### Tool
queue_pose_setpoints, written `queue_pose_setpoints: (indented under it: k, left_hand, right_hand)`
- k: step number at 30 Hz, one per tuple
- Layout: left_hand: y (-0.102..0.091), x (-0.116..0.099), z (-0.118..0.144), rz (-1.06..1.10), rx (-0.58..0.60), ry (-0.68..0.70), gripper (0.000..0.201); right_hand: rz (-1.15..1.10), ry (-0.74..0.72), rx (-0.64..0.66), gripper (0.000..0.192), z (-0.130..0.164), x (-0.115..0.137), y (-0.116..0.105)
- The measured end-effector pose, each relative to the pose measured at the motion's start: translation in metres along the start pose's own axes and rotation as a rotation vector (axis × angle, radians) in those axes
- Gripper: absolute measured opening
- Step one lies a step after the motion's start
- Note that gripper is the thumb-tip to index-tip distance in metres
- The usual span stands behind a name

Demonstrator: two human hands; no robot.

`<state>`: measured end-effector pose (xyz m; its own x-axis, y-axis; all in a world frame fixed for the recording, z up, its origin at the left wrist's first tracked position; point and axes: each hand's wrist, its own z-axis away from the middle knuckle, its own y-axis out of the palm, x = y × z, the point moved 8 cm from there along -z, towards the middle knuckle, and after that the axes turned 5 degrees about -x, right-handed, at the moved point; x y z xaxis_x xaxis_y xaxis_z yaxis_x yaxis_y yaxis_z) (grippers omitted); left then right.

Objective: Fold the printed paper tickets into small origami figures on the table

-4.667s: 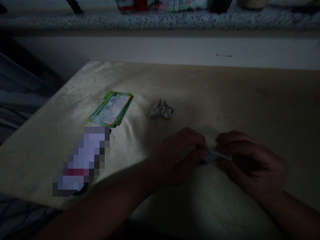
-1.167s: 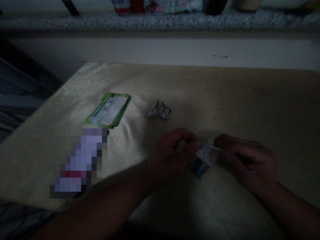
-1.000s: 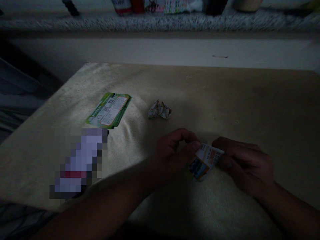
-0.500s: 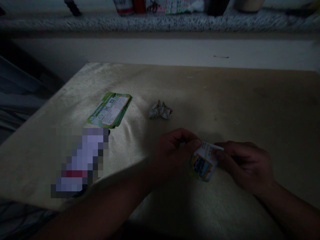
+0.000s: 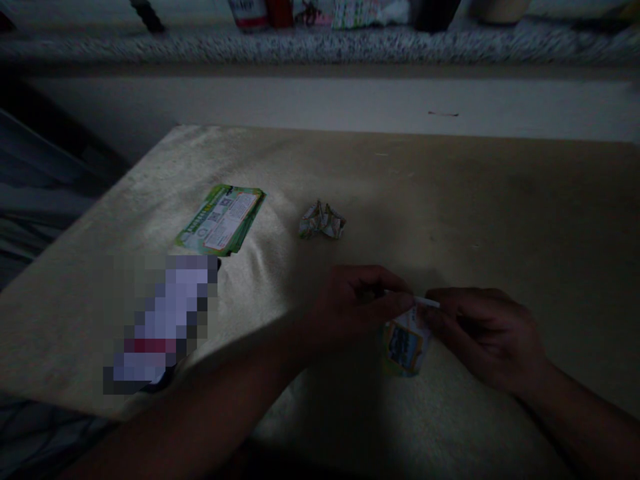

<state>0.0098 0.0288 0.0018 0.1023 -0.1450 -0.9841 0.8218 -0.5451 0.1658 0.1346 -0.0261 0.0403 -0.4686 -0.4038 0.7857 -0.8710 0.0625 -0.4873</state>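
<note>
Light is failing over the table [image 5: 500,200]; its right side is sinking into shadow; the items on the far ledge [image 5: 320,43] are being cut off at the top edge; a blurred-out object [image 5: 163,323] is lying near the left edge, unreadable. I am pinching a small printed card [image 5: 404,341] between both hands; it is showing a dark picture panel with an orange-green border, print illegible. My left hand [image 5: 357,303] is closing thumb and forefinger on its top left corner; my right hand [image 5: 487,337] is gripping the top right edge; the card is hanging between them, just above the table.
</note>
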Motion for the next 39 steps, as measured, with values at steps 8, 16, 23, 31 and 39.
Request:
queue_pose_setpoints:
  k: [8, 16, 23, 31, 39]
  left_hand:
    - [-0.007, -0.002, -0.003, -0.202, -0.015, 0.043, 0.026]
    - [-0.012, -0.003, -0.020, -0.925, -0.024, 0.231, 0.022]
    - [-0.006, 0.000, -0.024, -1.149, 0.025, 0.288, 0.021]
    - [-0.005, 0.000, -0.027, -1.185, 0.090, 0.245, 0.020]
    - [-0.002, 0.000, -0.025, -1.227, 0.102, 0.295, 0.021]
  right_hand:
    - [-0.068, 0.145, 0.061, 0.031, -0.001, -0.022, 0.008]
    - [0.241, -0.054, -0.031, 0.007, -0.012, -0.026, 0.001]
    - [0.339, -0.143, 0.060, 0.011, -0.013, -0.026, 0.019]
    - [0.378, -0.166, 0.068, 0.008, -0.013, -0.029, 0.021]
    - [0.398, -0.149, 0.065, 0.011, -0.008, -0.026, 0.022]
